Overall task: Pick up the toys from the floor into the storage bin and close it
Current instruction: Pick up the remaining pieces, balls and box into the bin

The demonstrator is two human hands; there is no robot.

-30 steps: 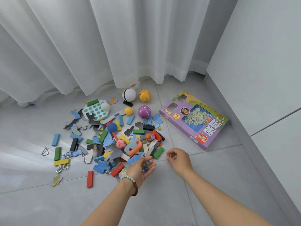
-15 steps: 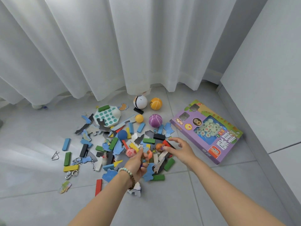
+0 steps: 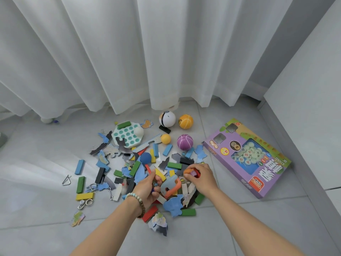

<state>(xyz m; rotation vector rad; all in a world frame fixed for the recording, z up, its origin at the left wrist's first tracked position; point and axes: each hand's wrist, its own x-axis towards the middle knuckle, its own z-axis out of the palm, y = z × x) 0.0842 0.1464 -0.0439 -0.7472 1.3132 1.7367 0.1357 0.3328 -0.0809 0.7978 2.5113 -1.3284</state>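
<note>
- Two bare forearms reach in from the bottom edge to a heap of toys scattered on a pale tiled floor.
- The left hand, with a bead bracelet at its wrist, is curled round some small pieces. Its fingers hide most of them, so what they are cannot be told.
- The right hand pinches an orange toy with a red part, thumb on the near side, at the right edge of the heap.
- Both hands sit on the near side of the heap, and most of the toys lie ahead of them and to the left. The left hand is nearer the loose blocks and flat puzzle shapes.
- The right hand is nearer the purple ball and the purple game box, which lies flat just beside the heap. The box's long side slants from far left to near right.
- A white curtain hangs behind, touching the floor.
- The storage bin is not in view, so the pictures do not show which way the full hands must carry. The task looks to be at an early stage, judging by how much lies on the floor.
</note>
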